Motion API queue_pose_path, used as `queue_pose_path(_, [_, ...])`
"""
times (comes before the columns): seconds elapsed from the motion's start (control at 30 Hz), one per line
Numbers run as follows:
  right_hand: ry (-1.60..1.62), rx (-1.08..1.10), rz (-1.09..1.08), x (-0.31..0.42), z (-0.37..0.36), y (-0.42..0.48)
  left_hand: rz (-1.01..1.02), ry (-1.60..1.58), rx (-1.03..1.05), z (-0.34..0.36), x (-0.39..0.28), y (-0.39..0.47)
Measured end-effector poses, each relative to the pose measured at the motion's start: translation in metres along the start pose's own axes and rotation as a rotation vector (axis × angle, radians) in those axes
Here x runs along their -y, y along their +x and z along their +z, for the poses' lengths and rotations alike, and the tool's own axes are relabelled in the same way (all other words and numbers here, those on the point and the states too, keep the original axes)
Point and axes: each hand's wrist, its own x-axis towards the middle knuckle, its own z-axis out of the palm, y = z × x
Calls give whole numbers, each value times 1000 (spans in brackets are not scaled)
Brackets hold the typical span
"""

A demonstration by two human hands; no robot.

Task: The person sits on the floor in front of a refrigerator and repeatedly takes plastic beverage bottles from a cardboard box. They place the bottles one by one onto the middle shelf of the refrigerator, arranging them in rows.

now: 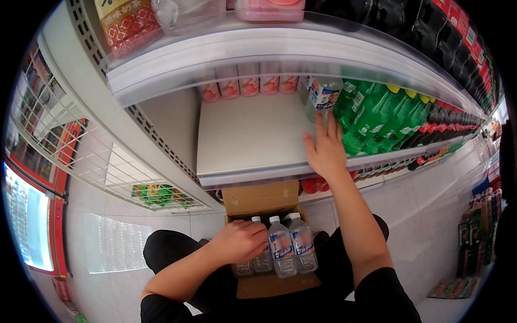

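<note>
My right hand [328,155] reaches onto the white shelf [246,135], its fingers extended against the lower part of a clear plastic bottle [324,97] with a blue-and-white label. That bottle stands beside green soda bottles [375,115]. Between my knees is an open cardboard carton [261,200] holding several clear, white-capped bottles [281,247] with similar labels. Draped over the bottles at the carton's left side is my left hand [243,239], fingers curled. Whether it grips one is hidden from view.
Pink-labelled containers with peach pictures [249,85] line the shelf's back. A clear-lipped upper shelf [242,52] overhangs it. Dark cola bottles [436,127] continue to the right. A white wire rack [101,161] is at the left, and stacked drink packs [470,238] stand on the floor at right.
</note>
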Motion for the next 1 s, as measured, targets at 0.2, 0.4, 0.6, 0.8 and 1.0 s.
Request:
queue_pose_path(0.2, [3, 90, 58, 4, -4, 4, 4, 7, 70, 9, -1, 3])
queue_pose_path(0.4, [7, 143, 89, 5, -3, 8, -22, -30, 118, 15, 2, 5])
queue_pose_path(0.6, [123, 59, 84, 8, -10, 5, -139, -24, 267, 36, 9, 4])
queue_pose_path(0.8, [315, -230, -244, 15, -35, -34, -256, 14, 230, 79, 0, 0])
queue_pose_path(1.0, [566, -108, -312, 29, -54, -59, -488, -231, 229, 101, 14, 13])
